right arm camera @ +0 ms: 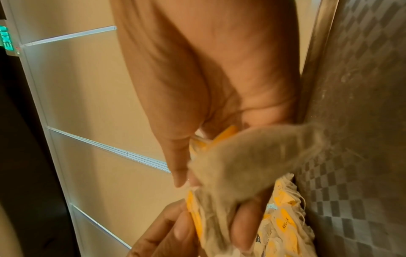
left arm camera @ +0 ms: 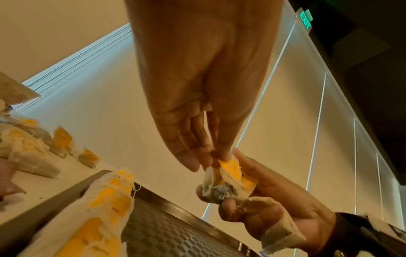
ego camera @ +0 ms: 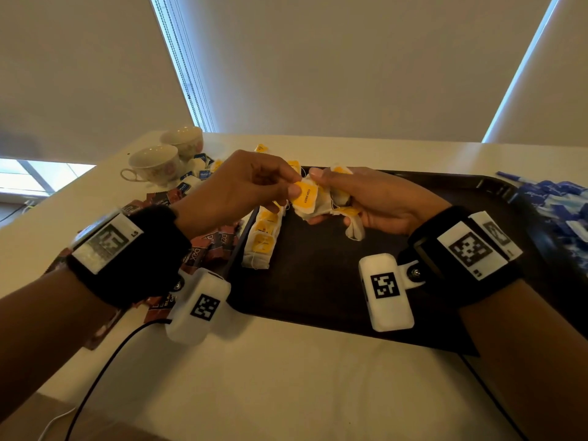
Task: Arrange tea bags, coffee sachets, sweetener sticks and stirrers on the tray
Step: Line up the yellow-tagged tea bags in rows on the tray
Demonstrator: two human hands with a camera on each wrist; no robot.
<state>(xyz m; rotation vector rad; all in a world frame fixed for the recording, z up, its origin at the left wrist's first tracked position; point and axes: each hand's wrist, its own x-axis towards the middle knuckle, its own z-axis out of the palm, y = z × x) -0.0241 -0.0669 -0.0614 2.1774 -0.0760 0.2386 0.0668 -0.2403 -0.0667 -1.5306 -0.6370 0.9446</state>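
Both hands meet above the far left part of the dark tray [ego camera: 318,281]. My right hand [ego camera: 366,198] grips a bunch of tea bags [ego camera: 350,218] with yellow tags; one bag hangs below its fingers. My left hand [ego camera: 254,183] pinches the yellow tag of one tea bag [ego camera: 304,194] from that bunch, between thumb and fingertips. In the left wrist view the pinch [left arm camera: 219,158] sits right against the right hand's bunch [left arm camera: 226,184]. A row of tea bags [ego camera: 264,237] lies along the tray's left edge. More tea bags [ego camera: 261,148] lie on the table beyond.
Brown coffee sachets [ego camera: 210,246] are heaped on the table left of the tray. Two teacups [ego camera: 156,163] and small blue-labelled packets [ego camera: 199,171] stand at the far left. Blue sweetener sticks [ego camera: 556,205] are piled right of the tray. A black cable [ego camera: 105,364] runs across the near table.
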